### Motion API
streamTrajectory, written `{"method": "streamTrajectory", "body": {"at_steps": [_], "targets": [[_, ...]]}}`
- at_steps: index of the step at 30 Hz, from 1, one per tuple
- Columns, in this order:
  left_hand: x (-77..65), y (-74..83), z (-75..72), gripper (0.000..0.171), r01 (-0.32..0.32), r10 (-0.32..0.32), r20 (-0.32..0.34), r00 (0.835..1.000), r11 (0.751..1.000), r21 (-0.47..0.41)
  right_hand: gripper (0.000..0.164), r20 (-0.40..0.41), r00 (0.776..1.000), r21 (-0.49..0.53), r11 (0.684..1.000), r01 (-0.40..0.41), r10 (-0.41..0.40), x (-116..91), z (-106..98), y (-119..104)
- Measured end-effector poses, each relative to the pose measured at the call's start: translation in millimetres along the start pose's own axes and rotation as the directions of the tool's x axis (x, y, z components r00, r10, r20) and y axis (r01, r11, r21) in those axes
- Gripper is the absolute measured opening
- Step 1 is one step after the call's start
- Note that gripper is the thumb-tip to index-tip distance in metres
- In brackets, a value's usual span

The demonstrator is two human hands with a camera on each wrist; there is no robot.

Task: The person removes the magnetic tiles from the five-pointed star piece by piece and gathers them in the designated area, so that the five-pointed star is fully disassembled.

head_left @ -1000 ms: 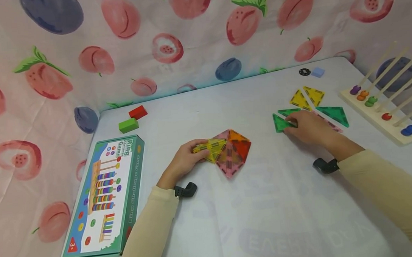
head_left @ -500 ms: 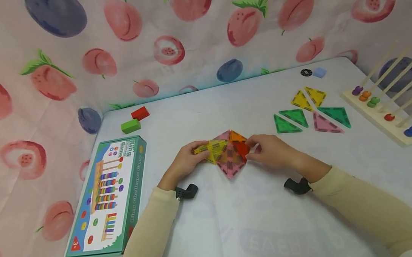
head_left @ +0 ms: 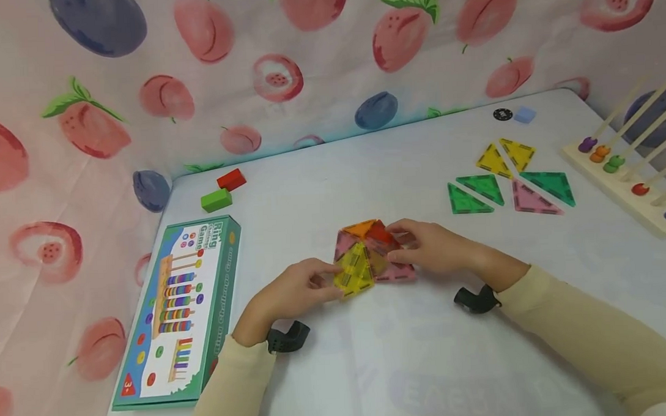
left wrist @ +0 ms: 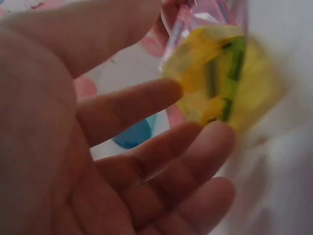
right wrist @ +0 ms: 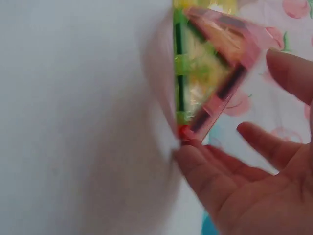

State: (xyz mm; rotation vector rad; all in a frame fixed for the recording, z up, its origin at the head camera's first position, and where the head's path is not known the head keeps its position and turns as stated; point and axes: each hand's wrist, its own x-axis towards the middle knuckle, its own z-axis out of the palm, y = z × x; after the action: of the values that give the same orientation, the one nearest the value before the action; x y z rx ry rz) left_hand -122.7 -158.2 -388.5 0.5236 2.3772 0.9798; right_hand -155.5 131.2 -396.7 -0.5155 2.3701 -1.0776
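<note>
The head view shows a joined cluster of magnetic tiles between the two hands, near the middle of the worktop: yellow at the left hand, pink and red at the right hand, orange at the far side. The orange piece shows only from there. The left wrist view, blurred, gives what the head view cannot, the palm side: fingers spread and nearly straight, tips at the yellow panels, gripping nothing. The right wrist view has the fingers loosely bent and parted, one tip at the red corner beneath a pink panel, and shows the panels set at angles. Only the head view takes in the loose green tiles, the game box and the peg rack.
</note>
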Motion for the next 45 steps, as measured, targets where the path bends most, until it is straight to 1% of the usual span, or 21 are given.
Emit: {"method": "streamTrajectory", "body": {"at_steps": [2, 4, 5, 7, 9, 12, 14, 16, 19, 22, 24, 30, 35, 40, 43, 45], "targets": [[-2.6, 6.7, 2.5, 0.048, -0.02, 0.019, 0.046, 0.999, 1.0, 0.014, 0.067, -0.013, 1.0, -0.001, 1.0, -0.002, 0.002, 2.3, -2.1, 3.7], [-1.3, 9.4, 5.6, 0.045, -0.027, 0.026, 0.059, 0.998, 1.0, 0.013, 0.066, -0.032, 0.999, -0.019, 1.0, -0.025, 0.024, 2.7, -4.1, 6.6], [0.5, 9.2, 7.0, 0.044, -0.03, 0.029, 0.055, 0.998, 1.0, 0.007, 0.066, -0.041, 0.998, -0.036, 0.999, -0.04, 0.038, 2.1, -5.1, 7.8], [5.5, 7.3, 8.4, 0.041, -0.027, 0.027, 0.017, 0.999, 1.0, -0.008, 0.067, -0.049, 0.997, -0.064, 0.996, -0.069, 0.066, -0.9, -7.2, 8.7], [12.3, 5.2, 7.5, 0.04, -0.01, 0.008, -0.048, 0.999, 1.0, -0.025, 0.066, -0.045, 0.996, -0.071, 0.995, -0.076, 0.073, -3.8, -8.7, 9.0], [26.9, 3.4, 3.7, 0.039, -0.019, 0.012, -0.148, 0.989, 0.999, -0.045, 0.064, -0.03, 0.998, -0.026, 0.998, -0.049, 0.048, -4.7, -9.9, 11.3], [39.3, 3.1, 2.0, 0.039, -0.035, 0.027, -0.184, 0.983, 0.999, -0.038, 0.061, -0.024, 0.999, 0.019, 0.999, -0.036, 0.037, -3.0, -10.6, 14.5], [51.3, 2.4, 1.0, 0.039, -0.059, 0.052, -0.18, 0.982, 0.998, -0.038, 0.058, -0.016, 0.999, 0.057, 0.998, -0.036, 0.037, 0.9, -11.8, 17.8], [65.1, 0.8, 1.0, 0.036, -0.073, 0.065, -0.139, 0.988, 0.996, -0.057, 0.052, 0.001, 0.999, 0.104, 0.993, -0.05, 0.05, 8.9, -14.7, 22.3], [74.1, -1.6, 2.2, 0.032, -0.089, 0.08, -0.113, 0.99, 0.993, -0.078, 0.047, 0.019, 0.998, 0.148, 0.987, -0.059, 0.057, 15.2, -18.6, 24.4], [77.9, -3.4, 3.0, 0.03, -0.096, 0.087, -0.115, 0.99, 0.993, -0.073, 0.045, 0.033, 0.998, 0.168, 0.984, -0.063, 0.058, 18.1, -20.9, 25.0], [80.9, -8.2, 3.8, 0.029, -0.119, 0.112, -0.13, 0.985, 0.992, -0.041, 0.046, 0.066, 0.996, 0.176, 0.982, -0.071, 0.061, 23.1, -24.5, 27.1], [74.0, -10.1, 5.0, 0.034, -0.111, 0.106, -0.133, 0.985, 0.993, -0.03, 0.047, 0.061, 0.997, 0.187, 0.98, -0.06, 0.049, 24.1, -25.1, 28.6], [66.0, -10.6, 6.9, 0.035, -0.095, 0.09, -0.168, 0.982, 0.995, -0.022, 0.047, 0.048, 0.998, 0.189, 0.981, -0.041, 0.033, 23.7, -25.8, 29.4], [64.5, -12.1, 8.1, 0.034, -0.064, 0.059, -0.192, 0.98, 0.998, -0.019, 0.048, 0.043, 0.999, 0.198, 0.98, -0.03, 0.021, 24.4, -25.6, 30.2], [64.2, -13.4, 8.4, 0.037, -0.029, 0.026, -0.205, 0.978, 1.0, -0.011, 0.049, 0.047, 0.999, 0.214, 0.976, -0.028, 0.019, 25.3, -25.1, 30.4]]}}
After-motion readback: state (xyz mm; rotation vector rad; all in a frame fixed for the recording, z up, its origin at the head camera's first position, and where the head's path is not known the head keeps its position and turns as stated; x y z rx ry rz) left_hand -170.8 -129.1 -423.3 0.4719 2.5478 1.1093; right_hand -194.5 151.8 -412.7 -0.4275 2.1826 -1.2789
